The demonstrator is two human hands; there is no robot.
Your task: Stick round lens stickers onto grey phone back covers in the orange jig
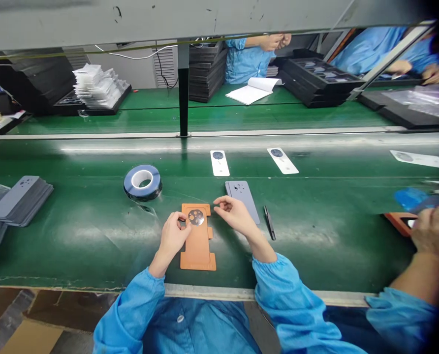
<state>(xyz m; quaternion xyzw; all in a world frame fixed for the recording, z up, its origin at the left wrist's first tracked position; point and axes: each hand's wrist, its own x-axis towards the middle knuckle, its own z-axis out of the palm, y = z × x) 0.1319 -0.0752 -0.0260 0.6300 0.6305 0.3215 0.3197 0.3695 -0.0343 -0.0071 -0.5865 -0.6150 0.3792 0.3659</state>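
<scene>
An orange fixture plate [198, 246] with side tabs lies flat before me on the green bench. Near its top sits a round dark disc with several holes [196, 217]. My left hand [174, 237] is at the plate's left edge, thumb and forefinger drawn together beside the disc; anything between them is too small to make out. Just past the plate's upper right corner, my right hand [235, 214] hovers with its fingertips nearly meeting, and what they hold cannot be made out. Partly behind that hand lie grey phone-back-shaped panels [246, 196]. Black tweezers [269, 222] rest to their right.
A blue tape roll [142, 183] lies behind left. Stacked grey panels [22, 199] are at far left. White cards with dark discs [220, 163] lie along the back. At right, a co-worker's hand [433, 228] touches another orange fixture [400, 223]. A black post [183, 98] stands behind.
</scene>
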